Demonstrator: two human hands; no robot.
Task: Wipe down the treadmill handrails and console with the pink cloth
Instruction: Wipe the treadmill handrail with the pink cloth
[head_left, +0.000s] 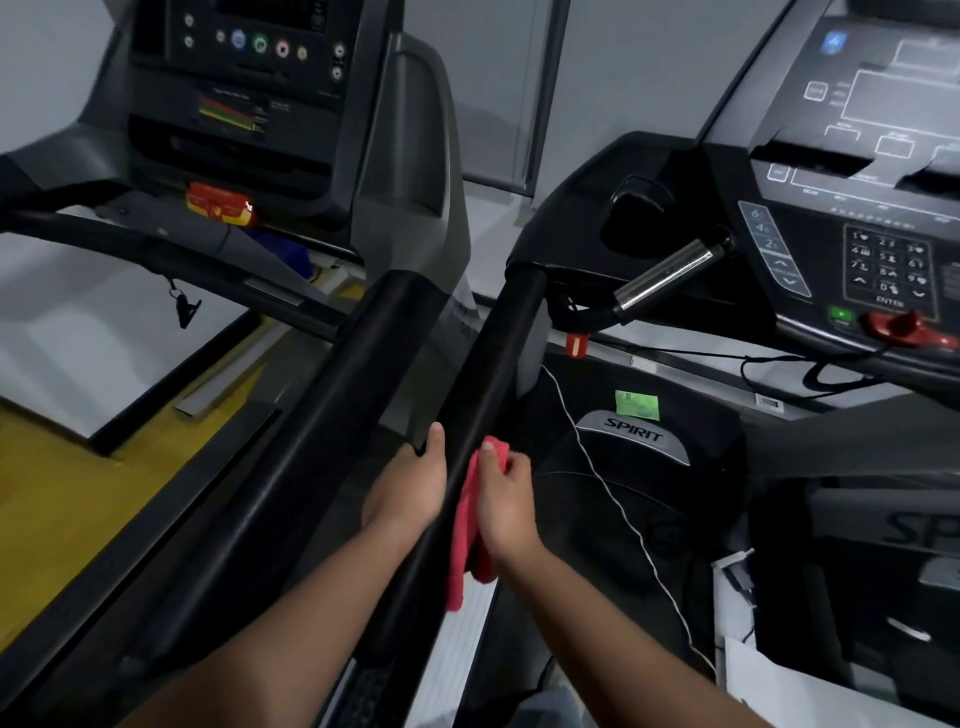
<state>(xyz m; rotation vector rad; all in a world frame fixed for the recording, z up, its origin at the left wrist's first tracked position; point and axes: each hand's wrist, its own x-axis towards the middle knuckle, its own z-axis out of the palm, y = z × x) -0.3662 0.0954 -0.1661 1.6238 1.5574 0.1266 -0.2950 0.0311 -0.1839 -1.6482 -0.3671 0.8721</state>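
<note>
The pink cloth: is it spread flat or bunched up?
Bunched: the pink cloth hangs in folds against the black handrail, gripped by the right hand.

Left hand (410, 486) on black handrail (485, 384), right hand (506, 499) pressing pink cloth (467, 535) against it

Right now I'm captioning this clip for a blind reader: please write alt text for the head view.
A right hand presses a pink cloth against a black treadmill handrail, while the left hand grips its other side. Two treadmill consoles stand ahead, one on each side.
</note>
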